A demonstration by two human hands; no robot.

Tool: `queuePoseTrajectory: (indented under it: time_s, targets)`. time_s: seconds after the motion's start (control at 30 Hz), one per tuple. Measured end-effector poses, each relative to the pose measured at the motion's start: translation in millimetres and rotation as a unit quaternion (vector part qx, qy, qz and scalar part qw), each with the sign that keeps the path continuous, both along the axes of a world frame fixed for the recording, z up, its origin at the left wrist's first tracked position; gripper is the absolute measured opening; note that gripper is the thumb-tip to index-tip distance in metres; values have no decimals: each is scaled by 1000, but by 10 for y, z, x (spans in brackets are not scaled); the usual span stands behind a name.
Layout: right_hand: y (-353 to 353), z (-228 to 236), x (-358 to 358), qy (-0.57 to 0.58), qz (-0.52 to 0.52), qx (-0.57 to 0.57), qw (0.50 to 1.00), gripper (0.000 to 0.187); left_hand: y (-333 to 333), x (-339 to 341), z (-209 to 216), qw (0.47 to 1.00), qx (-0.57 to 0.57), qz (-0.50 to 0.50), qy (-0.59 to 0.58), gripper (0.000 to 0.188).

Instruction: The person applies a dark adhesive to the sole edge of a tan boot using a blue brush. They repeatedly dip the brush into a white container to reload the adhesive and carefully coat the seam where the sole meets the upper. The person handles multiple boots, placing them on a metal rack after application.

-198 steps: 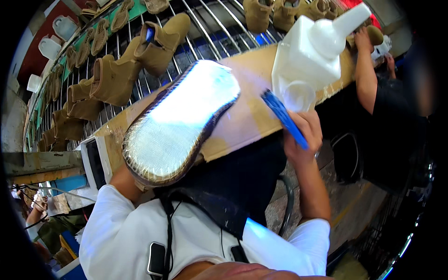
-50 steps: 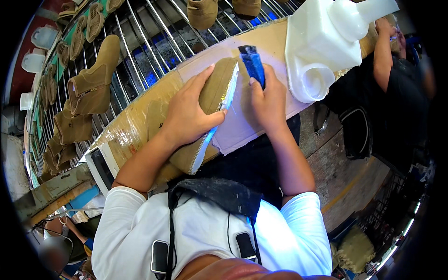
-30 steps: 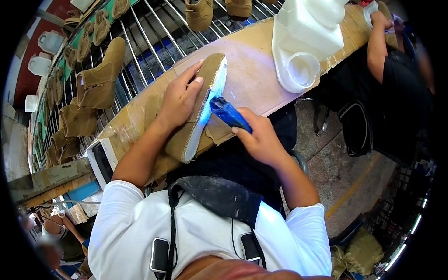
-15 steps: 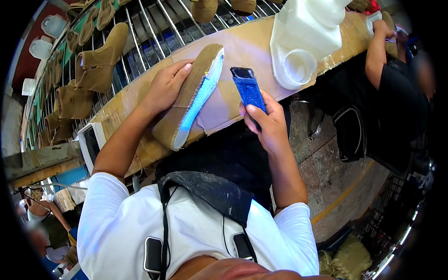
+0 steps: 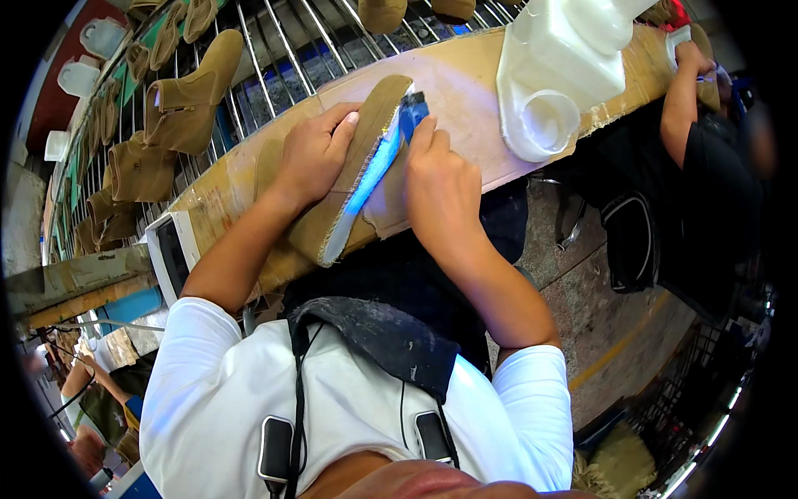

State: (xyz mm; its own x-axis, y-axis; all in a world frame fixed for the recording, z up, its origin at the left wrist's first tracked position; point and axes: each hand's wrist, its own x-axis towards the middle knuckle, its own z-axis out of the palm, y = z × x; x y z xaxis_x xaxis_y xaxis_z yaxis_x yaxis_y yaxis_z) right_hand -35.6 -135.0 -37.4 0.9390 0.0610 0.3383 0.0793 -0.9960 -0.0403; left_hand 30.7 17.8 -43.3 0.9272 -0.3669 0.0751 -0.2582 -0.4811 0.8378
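Observation:
A tan suede boot (image 5: 386,101) lies on its side over the cardboard, its pale underside (image 5: 362,190) turned toward the right and lit bluish. My left hand (image 5: 317,151) is closed around the boot from its left side, thumb on the upper. In my right hand (image 5: 444,176) is a blue flat brush (image 5: 413,114), pinched by the fingers with the back of the hand up. The brush's dark tip is at the right edge of the underside, near its upper end, and appears to touch it. The boot's shaft is partly hidden under my left forearm.
A cardboard-covered bench (image 5: 461,71) runs across in front of me. On it, right of the brush, stands a translucent white plastic container (image 5: 565,66) with a round cup. Several tan boots (image 5: 184,104) rest on a metal-bar rack (image 5: 278,41) beyond. A co-worker's arm (image 5: 680,108) reaches in at the far right.
My right hand has turned over and moved up and left, bringing the brush from beside the boot to the upper end of its underside. My left hand keeps its hold.

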Motion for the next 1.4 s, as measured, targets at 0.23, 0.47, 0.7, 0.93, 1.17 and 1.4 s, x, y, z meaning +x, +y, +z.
queuePoseTrajectory:
  time_s: [0.23,0.47,0.7,0.93,1.17,1.4]
  targets:
    - [64,46,-589,114,126,130,977,39,78,48,-20,999,-27,-18,27,32]
    - [-643,-28,-824,189,47,830,523,24,477,672,175,910,54,-292,288,54]
    - [-745,-80,-892,123,50,863,487,45,48,802,323,776,247,-382,437,82]
    - [-870,-67,-970,71,40,860,504,43,56,664,262,733,145,-339,571,84]
    - [-917,-109,-926,88,78,896,428,53,354,787,451,861,145,-263,410,59]
    - [-727,-33,-891,134,92,934,320,61,-188,205,1007,871,62,-283,-396,26]
